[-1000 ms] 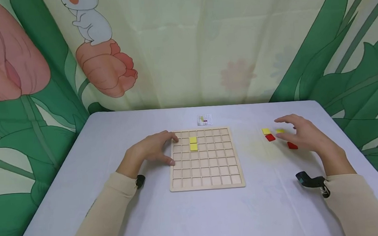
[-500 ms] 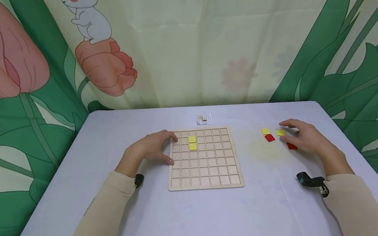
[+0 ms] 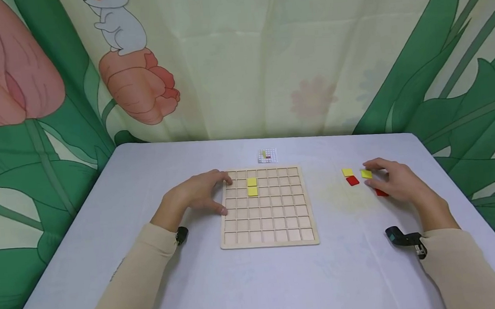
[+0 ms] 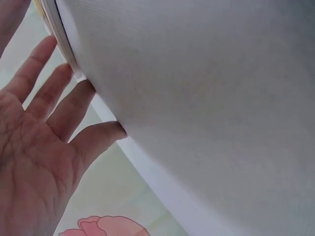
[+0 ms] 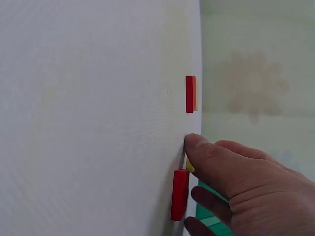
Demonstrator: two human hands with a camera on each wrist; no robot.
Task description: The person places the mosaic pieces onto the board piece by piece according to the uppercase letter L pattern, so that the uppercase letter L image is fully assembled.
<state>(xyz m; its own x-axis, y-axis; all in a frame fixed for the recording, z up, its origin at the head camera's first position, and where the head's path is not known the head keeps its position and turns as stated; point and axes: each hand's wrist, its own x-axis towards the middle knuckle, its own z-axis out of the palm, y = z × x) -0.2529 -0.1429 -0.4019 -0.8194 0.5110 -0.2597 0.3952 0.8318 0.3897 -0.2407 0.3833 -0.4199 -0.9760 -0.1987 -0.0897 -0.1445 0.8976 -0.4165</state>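
Note:
A square wooden grid board (image 3: 269, 241) lies on the table with two yellow tiles (image 3: 251, 186) in neighbouring cells, one behind the other. My left hand (image 3: 196, 191) rests at the board's left side, index fingertip over the far-left corner and thumb against the edge. In the left wrist view its fingers (image 4: 71, 109) are spread. To the right, my right hand (image 3: 397, 178) has thumb and index finger on either side of a yellow tile (image 3: 366, 173) on the table. A red tile (image 5: 179, 194) lies under that hand, partly hidden in the head view.
Left of the right hand lie another yellow tile (image 3: 347, 172) and a red tile (image 3: 353, 180). Behind the board is a small printed grid card (image 3: 267, 156) with coloured marks. A flowered curtain (image 3: 241, 68) hangs beyond the far edge of the white table (image 3: 257, 288).
My right hand has come down around the yellow tile, its thumb and index finger drawing in towards it. The left hand has stayed at the board.

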